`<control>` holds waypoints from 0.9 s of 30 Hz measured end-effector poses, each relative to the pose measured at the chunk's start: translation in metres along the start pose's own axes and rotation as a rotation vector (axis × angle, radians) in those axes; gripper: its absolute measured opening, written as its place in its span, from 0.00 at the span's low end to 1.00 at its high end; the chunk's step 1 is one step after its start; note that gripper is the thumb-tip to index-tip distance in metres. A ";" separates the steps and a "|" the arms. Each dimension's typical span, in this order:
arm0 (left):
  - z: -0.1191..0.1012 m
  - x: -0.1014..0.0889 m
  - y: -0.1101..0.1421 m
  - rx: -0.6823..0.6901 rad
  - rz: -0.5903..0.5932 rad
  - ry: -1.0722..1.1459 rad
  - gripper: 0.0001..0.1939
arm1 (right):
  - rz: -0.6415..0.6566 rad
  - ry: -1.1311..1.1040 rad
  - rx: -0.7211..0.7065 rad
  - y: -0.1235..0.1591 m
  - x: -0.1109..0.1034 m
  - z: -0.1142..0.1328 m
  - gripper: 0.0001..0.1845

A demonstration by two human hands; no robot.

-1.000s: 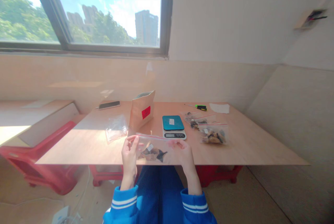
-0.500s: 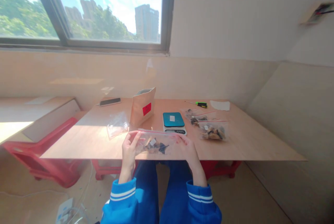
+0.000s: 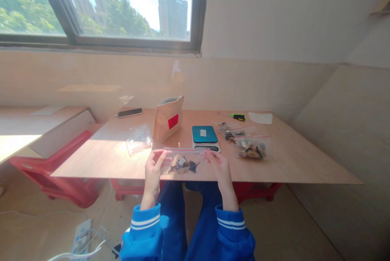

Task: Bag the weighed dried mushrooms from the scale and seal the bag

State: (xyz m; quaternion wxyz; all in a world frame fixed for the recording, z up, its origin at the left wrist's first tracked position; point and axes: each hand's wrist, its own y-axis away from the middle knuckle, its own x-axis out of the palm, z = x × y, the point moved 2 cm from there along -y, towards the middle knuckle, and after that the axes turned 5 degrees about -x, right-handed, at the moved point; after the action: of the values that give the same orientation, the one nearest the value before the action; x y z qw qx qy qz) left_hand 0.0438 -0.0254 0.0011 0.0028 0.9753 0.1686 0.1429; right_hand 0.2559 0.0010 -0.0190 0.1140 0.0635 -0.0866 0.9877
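Note:
Between my two hands, near the table's front edge, I hold a clear zip-lock bag (image 3: 183, 164) with a red seal strip along its top. Dark and tan dried pieces and a small white label show inside it. My left hand (image 3: 154, 167) pinches the bag's upper left corner. At the upper right, my right hand (image 3: 219, 167) grips the bag with thumb and fingers along the strip. Just beyond the bag sits a digital scale (image 3: 204, 134) with a blue-green top and a white label on it. An upright kraft paper pouch (image 3: 166, 125) with a red label stands behind my left hand, its top open.
Several filled zip-lock bags (image 3: 252, 149) lie right of the scale. Behind them are a green-black screwdriver (image 3: 237, 117) and a white paper (image 3: 260, 118). Clear empty bags (image 3: 138, 139) and a phone (image 3: 130, 113) lie at left. A red chair (image 3: 61, 167) stands left of the table.
The view has tilted down and shifted slightly. Both hands still hold the bag by its top; the right hand's fingers have moved slightly along the strip.

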 end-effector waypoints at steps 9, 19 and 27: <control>0.004 0.003 0.002 -0.048 -0.006 0.032 0.17 | -0.030 0.025 -0.017 0.013 -0.007 0.000 0.22; 0.005 0.010 -0.003 0.039 -0.046 0.040 0.15 | -0.120 0.091 -0.136 0.005 0.000 0.002 0.23; 0.007 0.013 0.000 0.019 0.009 0.026 0.14 | -0.139 0.173 -0.180 0.007 -0.002 -0.004 0.24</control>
State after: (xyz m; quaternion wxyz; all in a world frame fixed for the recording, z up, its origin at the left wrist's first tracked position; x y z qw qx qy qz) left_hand 0.0572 -0.0205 -0.0026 -0.0092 0.9740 0.1656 0.1541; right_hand 0.2554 -0.0057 -0.0247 0.1942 -0.0266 -0.1601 0.9674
